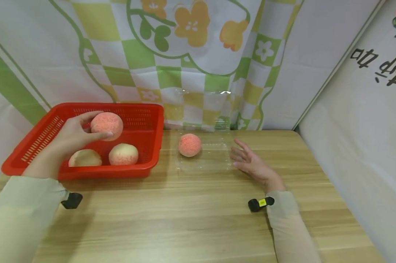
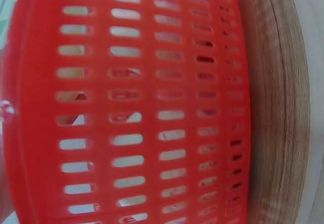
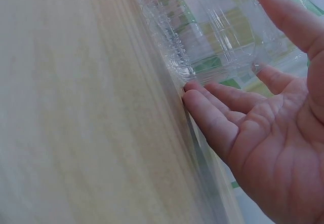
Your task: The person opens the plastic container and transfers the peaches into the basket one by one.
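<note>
Over the red basket [image 1: 155, 153], my left hand [image 1: 74, 133] holds a speckled pink peach [image 1: 106, 125] between thumb and fingers. Two more peaches, one mostly cream [image 1: 85, 158] and one cream and pink [image 1: 123, 154], lie inside near the front wall. A clear plastic clamshell box [image 1: 214, 155] stands right of the basket with its lid raised; another pink peach [image 1: 189, 145] sits in its left part. Beside the box's right end is my right hand [image 1: 252, 164], fingers extended. In the right wrist view its fingertips [image 3: 195, 98] are right at the box's corner.
The basket's slotted wall [image 2: 126, 133] fills most of the left wrist view. A wooden table [image 1: 171, 219] runs under everything. Behind it hangs a checked, flowered cloth [image 1: 138, 54], with a white wall [image 1: 355, 120] on the right.
</note>
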Available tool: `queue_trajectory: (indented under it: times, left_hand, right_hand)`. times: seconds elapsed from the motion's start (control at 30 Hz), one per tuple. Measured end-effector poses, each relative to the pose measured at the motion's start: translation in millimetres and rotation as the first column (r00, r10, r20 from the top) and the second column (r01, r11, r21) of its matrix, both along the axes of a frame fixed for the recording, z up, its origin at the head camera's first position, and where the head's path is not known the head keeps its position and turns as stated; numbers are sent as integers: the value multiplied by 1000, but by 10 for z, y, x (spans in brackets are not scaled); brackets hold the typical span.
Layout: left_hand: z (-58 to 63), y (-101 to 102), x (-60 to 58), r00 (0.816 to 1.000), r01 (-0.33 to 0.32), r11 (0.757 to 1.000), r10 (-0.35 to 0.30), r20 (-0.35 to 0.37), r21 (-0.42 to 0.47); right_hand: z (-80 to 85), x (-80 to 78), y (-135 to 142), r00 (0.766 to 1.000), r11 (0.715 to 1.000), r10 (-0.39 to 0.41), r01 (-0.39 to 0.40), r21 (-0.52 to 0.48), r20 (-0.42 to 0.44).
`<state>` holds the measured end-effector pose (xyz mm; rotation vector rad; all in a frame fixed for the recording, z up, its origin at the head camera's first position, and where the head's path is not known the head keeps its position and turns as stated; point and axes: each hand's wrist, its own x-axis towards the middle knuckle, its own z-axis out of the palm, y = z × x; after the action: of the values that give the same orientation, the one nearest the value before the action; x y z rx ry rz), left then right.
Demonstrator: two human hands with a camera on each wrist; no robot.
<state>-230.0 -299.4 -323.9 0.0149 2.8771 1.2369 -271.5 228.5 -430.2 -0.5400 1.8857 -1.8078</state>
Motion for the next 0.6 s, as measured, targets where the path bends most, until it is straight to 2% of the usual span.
queue_trajectory:
  times: [0.23, 0.6]
  left_hand:
    - [-87, -65, -99, 999, 25, 997, -22, 49, -71]
    - [-226, -99, -240, 994, 33, 994, -22, 104, -102]
  right_hand:
    - [-17, 0, 1, 1000, 1000, 7, -8, -14, -19]
    - [-33, -8, 12, 1000, 1000, 7, -8, -26, -25]
